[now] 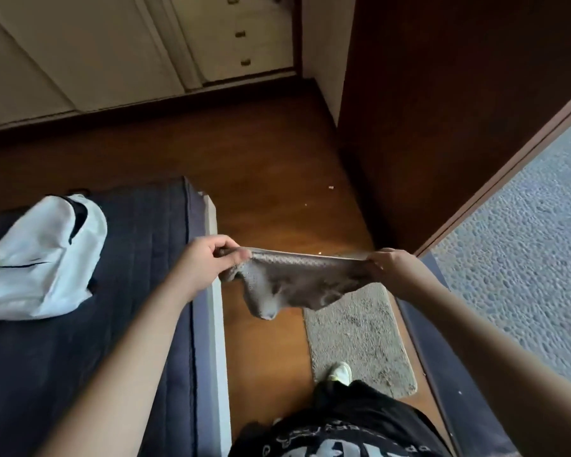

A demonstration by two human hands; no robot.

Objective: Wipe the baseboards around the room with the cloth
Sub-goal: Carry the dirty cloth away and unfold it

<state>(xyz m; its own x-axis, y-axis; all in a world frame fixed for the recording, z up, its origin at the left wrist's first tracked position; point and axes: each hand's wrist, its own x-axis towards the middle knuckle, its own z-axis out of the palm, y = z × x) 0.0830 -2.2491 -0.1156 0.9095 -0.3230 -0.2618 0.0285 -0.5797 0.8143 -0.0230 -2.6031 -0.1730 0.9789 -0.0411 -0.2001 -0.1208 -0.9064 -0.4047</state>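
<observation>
A grey-brown textured cloth (pixel 297 282) hangs stretched between both hands at mid-frame, above the wooden floor. My left hand (pixel 208 258) pinches its left top corner. My right hand (pixel 393 268) pinches its right top corner. The lower part of the cloth sags down in a loose fold. A dark baseboard (pixel 139 108) runs along the foot of the cream cabinets at the far side of the room, and another dark baseboard strip (pixel 325 100) follows the wall on the right.
A dark blue mattress (pixel 139 291) with a white backpack (pixel 43 258) lies on the left. A grey mat (pixel 360 334) sits on the wooden floor (pixel 244 159). A dark wooden door (pixel 442 110) stands open on the right, with pebbled ground (pixel 524 242) outside.
</observation>
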